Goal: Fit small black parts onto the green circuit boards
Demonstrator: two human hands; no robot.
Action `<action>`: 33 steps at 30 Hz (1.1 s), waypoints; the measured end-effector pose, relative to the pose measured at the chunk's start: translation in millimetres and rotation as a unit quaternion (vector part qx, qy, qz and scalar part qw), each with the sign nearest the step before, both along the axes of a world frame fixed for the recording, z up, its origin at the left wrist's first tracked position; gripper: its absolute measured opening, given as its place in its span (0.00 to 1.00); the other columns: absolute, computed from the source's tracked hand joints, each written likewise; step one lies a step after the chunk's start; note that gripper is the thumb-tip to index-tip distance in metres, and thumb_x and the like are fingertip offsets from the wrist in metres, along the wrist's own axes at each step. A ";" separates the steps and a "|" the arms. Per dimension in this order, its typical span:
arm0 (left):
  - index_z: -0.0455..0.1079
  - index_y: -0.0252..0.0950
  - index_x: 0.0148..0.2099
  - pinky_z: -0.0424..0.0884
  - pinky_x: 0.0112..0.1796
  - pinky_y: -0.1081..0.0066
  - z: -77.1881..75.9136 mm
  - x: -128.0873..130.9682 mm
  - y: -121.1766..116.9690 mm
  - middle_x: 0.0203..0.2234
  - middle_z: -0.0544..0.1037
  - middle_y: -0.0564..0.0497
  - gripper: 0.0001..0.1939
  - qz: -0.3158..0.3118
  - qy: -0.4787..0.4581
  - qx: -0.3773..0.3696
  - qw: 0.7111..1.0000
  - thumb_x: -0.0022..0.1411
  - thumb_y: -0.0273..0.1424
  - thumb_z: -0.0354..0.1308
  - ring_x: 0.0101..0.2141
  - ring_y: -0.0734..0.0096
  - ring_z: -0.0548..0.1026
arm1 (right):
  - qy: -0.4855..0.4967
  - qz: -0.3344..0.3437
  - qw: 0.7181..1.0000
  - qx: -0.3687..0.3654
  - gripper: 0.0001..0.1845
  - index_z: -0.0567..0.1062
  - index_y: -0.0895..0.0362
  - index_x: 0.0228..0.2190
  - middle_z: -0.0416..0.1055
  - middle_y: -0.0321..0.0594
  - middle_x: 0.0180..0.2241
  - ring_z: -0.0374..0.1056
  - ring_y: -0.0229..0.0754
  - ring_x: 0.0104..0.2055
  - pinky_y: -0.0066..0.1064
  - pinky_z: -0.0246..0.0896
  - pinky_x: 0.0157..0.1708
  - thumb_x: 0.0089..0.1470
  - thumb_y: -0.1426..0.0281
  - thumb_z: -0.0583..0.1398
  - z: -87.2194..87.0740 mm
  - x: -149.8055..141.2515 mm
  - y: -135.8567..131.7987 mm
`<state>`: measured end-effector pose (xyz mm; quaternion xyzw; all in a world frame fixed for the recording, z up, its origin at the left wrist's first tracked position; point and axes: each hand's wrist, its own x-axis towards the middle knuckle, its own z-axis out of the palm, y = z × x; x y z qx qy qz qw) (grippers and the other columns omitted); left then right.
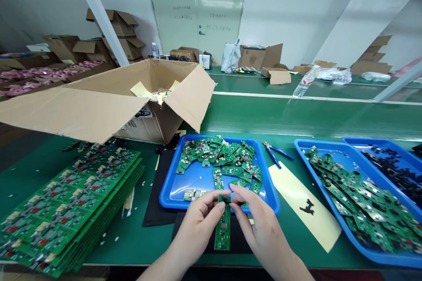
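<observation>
Circuit-board strip (pixel 223 228) — a narrow green piece — hangs upright between both hands, just below the near rim of the centre blue tray (pixel 211 204). The left hand (pixel 198 224) pinches its top end from the 9 o'clock side, the right hand (pixel 260 224) from 3 o'clock, fingertips of both closed on the upper edge; the rest of the strip dangles toward 6 o'clock over a black mat (pixel 158 210).

Counted: one strip held, two hands on it. Three blue trays show — the centre one with a heap of small boards (pixel 219 153) too many to number, a right tray (pixel 372 250) piled with more boards at 3 o'clock, and a far-right tray (pixel 379 142) of dark parts. One stack of large panels (pixel 66 210) lies at 9 o'clock, one open cardboard box (pixel 132 101) at 11 o'clock, one pair of blue-handled cutters (pixel 276 153) at 1 o'clock, one yellow sheet (pixel 303 202) beside the right hand.
</observation>
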<state>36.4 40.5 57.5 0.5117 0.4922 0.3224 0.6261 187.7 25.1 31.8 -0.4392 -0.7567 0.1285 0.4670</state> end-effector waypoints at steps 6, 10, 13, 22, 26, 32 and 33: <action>0.70 0.33 0.45 0.67 0.41 0.69 -1.3 1.9 -0.5 0.36 0.75 0.47 0.19 0.010 0.033 0.026 0.999 0.56 0.39 0.50 0.37 0.66 0.71 | 0.002 -0.005 1.000 -0.005 0.15 0.61 0.56 0.51 0.68 0.40 0.35 0.66 0.37 0.36 0.29 0.66 0.37 0.62 0.75 0.50 -1.9 -2.9 0.6; 0.71 0.33 0.43 0.65 0.46 0.70 -4.1 3.4 -1.3 0.38 0.76 0.47 0.18 0.025 0.023 0.033 0.999 0.57 0.39 0.50 0.41 0.66 0.71 | 0.008 -0.006 1.000 -0.014 0.16 0.61 0.56 0.51 0.68 0.39 0.35 0.66 0.38 0.36 0.29 0.66 0.37 0.62 0.76 0.50 -1.3 -3.9 0.6; 0.71 0.34 0.42 0.64 0.46 0.71 -5.3 3.5 -1.4 0.38 0.76 0.48 0.17 0.032 0.026 0.041 0.998 0.58 0.38 0.49 0.41 0.66 0.71 | 0.009 -0.005 1.000 -0.019 0.16 0.61 0.57 0.51 0.69 0.40 0.35 0.67 0.38 0.36 0.28 0.66 0.36 0.62 0.76 0.50 0.8 -3.4 1.1; 0.68 0.33 0.36 0.63 0.32 0.72 -4.1 2.2 0.7 0.24 0.67 0.52 0.16 -0.004 0.058 0.041 0.997 0.58 0.40 0.48 0.27 0.71 0.63 | -0.026 -0.014 0.999 0.013 0.13 0.66 0.59 0.47 0.69 0.43 0.35 0.66 0.42 0.36 0.33 0.65 0.36 0.62 0.77 0.50 -2.6 -0.9 5.4; 0.60 0.34 0.26 0.56 0.25 0.74 -9.0 -0.4 4.0 0.20 0.56 0.57 0.16 -0.034 0.044 0.018 0.998 0.57 0.43 0.47 0.23 0.75 0.55 | -0.018 0.012 0.999 0.025 0.14 0.66 0.60 0.47 0.69 0.44 0.35 0.65 0.41 0.37 0.33 0.65 0.35 0.61 0.79 0.50 -7.0 1.3 7.1; 0.57 0.34 0.23 0.55 0.24 0.75 -6.3 -8.1 8.5 0.18 0.56 0.57 0.17 -0.098 0.028 -0.003 0.995 0.55 0.42 0.50 0.22 0.77 0.55 | 0.051 0.117 0.992 0.014 0.15 0.67 0.59 0.46 0.67 0.42 0.36 0.63 0.37 0.38 0.29 0.63 0.36 0.59 0.82 0.51 -8.6 7.2 11.3; 0.58 0.34 0.24 0.56 0.25 0.75 -5.3 -8.9 8.8 0.18 0.57 0.57 0.17 -0.105 0.023 -0.002 0.994 0.55 0.42 0.51 0.22 0.77 0.57 | 0.060 0.136 0.989 0.011 0.16 0.67 0.59 0.47 0.67 0.42 0.37 0.63 0.37 0.39 0.29 0.63 0.37 0.59 0.83 0.51 -7.9 7.7 11.9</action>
